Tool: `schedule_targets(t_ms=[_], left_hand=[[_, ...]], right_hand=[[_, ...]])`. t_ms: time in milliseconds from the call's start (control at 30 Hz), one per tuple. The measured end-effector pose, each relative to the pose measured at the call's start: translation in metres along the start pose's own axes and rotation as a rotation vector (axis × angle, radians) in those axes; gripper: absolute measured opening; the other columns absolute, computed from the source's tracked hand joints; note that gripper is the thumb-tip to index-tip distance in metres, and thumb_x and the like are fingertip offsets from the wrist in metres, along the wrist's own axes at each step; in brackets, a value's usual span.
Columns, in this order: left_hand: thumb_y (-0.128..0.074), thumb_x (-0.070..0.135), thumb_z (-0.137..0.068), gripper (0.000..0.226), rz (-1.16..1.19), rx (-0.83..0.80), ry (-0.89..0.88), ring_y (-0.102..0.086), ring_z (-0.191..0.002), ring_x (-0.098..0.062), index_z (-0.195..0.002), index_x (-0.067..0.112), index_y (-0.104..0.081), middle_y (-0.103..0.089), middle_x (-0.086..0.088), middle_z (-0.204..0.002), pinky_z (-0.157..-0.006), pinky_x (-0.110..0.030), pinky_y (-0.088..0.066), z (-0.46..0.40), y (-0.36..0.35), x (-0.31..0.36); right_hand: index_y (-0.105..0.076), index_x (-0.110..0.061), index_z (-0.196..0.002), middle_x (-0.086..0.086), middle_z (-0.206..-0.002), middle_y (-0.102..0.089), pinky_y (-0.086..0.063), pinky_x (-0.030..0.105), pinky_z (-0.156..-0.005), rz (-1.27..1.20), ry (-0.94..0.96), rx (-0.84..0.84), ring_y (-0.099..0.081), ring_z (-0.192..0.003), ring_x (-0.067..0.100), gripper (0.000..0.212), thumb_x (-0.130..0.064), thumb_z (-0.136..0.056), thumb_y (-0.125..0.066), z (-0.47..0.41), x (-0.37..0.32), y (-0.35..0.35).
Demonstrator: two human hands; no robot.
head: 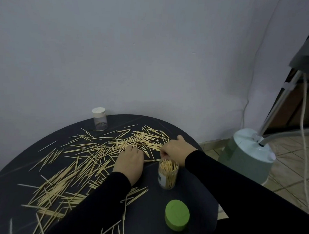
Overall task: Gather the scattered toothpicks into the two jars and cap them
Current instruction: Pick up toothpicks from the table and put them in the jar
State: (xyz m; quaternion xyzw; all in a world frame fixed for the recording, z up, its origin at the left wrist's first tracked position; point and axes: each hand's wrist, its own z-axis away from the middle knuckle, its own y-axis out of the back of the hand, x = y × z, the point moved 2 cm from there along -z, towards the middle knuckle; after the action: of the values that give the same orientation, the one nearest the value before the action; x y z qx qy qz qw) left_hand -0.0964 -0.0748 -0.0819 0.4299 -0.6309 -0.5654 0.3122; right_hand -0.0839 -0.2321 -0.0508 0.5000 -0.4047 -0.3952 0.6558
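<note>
Across the dark round table [190,204], from about 7 to 1 o'clock, lie pale toothpicks [87,154]: thin, pointed, light and stiff, apt to roll or snap, so probably best swept into a bundle and pinched mid-length. At 11 o'clock stands a clear jar [101,122], white-capped and nearly empty. The left hand [129,164] rests palm-down on the sticks; its grip is hidden. The right hand [176,150], fingers curled, seems to pinch sticks above the open jar [168,176], packed upright. A green cap [177,215] sits at 5 o'clock.

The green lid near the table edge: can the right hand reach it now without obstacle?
Probably yes. The green lid lies alone, with nothing between it and the right hand, which is beside the open jar.
</note>
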Motion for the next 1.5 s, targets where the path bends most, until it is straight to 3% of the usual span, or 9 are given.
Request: schedule_targets(t_ms=[233, 433, 700, 867, 1000, 1200, 1267, 1400, 1500], left_hand=[[-0.041, 0.031, -0.100, 0.015, 0.275, 0.160, 0.042, -0.038, -0.094, -0.008, -0.107, 0.024, -0.052, -0.057, 0.007, -0.110, -0.087, -0.024, -0.037, 0.001, 0.012, -0.006], [-0.044, 0.033, -0.099, 0.026, 0.257, 0.246, -0.004, -0.041, -0.100, -0.008, -0.122, 0.028, -0.057, -0.059, 0.010, -0.115, -0.089, -0.023, -0.036, 0.003, 0.019, 0.000], [-0.050, 0.028, -0.096, 0.019, 0.741, 0.363, 0.222, -0.045, -0.090, 0.000, -0.113, 0.024, -0.058, -0.057, 0.008, -0.102, -0.074, -0.016, -0.036, 0.002, 0.033, 0.005], [-0.058, 0.024, -0.092, 0.012, 1.114, 0.448, 0.189, -0.055, -0.084, 0.004, -0.104, 0.025, -0.059, -0.062, 0.010, -0.095, -0.072, -0.012, -0.045, 0.010, 0.052, 0.015], [-0.064, 0.021, -0.088, 0.010, 1.273, 0.374, 0.107, -0.061, -0.079, 0.002, -0.098, 0.023, -0.065, -0.067, 0.006, -0.089, -0.067, -0.010, -0.046, 0.019, 0.057, 0.027], [-0.066, 0.020, -0.087, 0.006, 1.221, 0.195, 0.085, -0.063, -0.085, -0.008, -0.091, 0.023, -0.068, -0.067, 0.006, -0.091, -0.068, -0.017, -0.050, 0.027, 0.040, 0.028], [-0.067, 0.021, -0.086, 0.005, 1.164, 0.188, 0.065, -0.062, -0.084, -0.006, -0.088, 0.025, -0.068, -0.067, 0.008, -0.091, -0.071, -0.019, -0.050, 0.028, 0.036, 0.026], [-0.070, 0.028, -0.083, 0.017, 1.119, 0.188, -0.046, -0.055, -0.096, 0.007, -0.096, 0.036, -0.063, -0.064, 0.015, -0.099, -0.082, -0.013, -0.043, 0.031, 0.034, 0.025], [-0.077, 0.049, -0.071, 0.054, 1.165, 0.027, -0.063, -0.055, -0.108, 0.002, -0.118, 0.036, -0.055, -0.060, 0.015, -0.115, -0.092, -0.025, -0.048, 0.033, 0.027, 0.024]], right_hand=[[-0.053, -0.018, -0.118, 0.002, -0.118, -0.058, -0.020, 0.048, -0.109, 0.151, 0.078, 0.021, -0.053, -0.111, 0.021, 0.022, -0.025, -0.098, -0.049, 0.005, -0.004, -0.007], [-0.051, -0.017, -0.112, 0.002, -0.111, -0.059, -0.021, 0.047, -0.109, 0.075, 0.011, 0.091, -0.054, -0.105, 0.021, 0.016, -0.024, -0.099, -0.044, 0.017, -0.002, -0.003], [-0.051, -0.022, -0.116, -0.005, -0.106, -0.059, -0.027, 0.038, -0.105, -0.457, -0.258, 0.241, -0.053, -0.098, 0.014, 0.018, -0.022, -0.102, -0.041, 0.039, 0.021, -0.001], [-0.049, -0.028, -0.097, -0.014, -0.081, -0.049, -0.039, 0.025, -0.078, -0.854, -0.179, 0.367, -0.046, -0.076, 0.005, 0.014, -0.026, -0.103, -0.036, 0.052, 0.018, 0.006], [-0.050, -0.031, -0.091, -0.011, -0.078, -0.049, -0.038, 0.019, -0.066, -1.098, -0.103, 0.429, -0.046, -0.071, 0.004, 0.018, -0.022, -0.102, -0.040, 0.059, 0.008, 0.009], [-0.055, -0.031, -0.097, -0.005, -0.098, -0.061, -0.048, 0.034, -0.093, -1.235, -0.068, 0.392, -0.057, -0.096, 0.013, 0.018, -0.022, -0.102, -0.041, 0.064, -0.002, 0.001], [-0.055, -0.031, -0.097, -0.007, -0.096, -0.060, -0.048, 0.033, -0.091, -1.244, -0.052, 0.361, -0.057, -0.094, 0.010, 0.017, -0.021, -0.101, -0.042, 0.067, -0.005, -0.001], [-0.054, -0.033, -0.096, -0.009, -0.092, -0.056, -0.048, 0.030, -0.084, -1.144, -0.033, 0.287, -0.055, -0.090, 0.010, 0.015, -0.021, -0.100, -0.045, 0.070, -0.007, -0.005], [-0.055, -0.037, -0.093, -0.007, -0.095, -0.058, -0.051, 0.041, -0.089, -1.099, -0.011, 0.261, -0.059, -0.096, 0.024, 0.016, -0.023, -0.098, -0.049, 0.072, -0.008, -0.002]])
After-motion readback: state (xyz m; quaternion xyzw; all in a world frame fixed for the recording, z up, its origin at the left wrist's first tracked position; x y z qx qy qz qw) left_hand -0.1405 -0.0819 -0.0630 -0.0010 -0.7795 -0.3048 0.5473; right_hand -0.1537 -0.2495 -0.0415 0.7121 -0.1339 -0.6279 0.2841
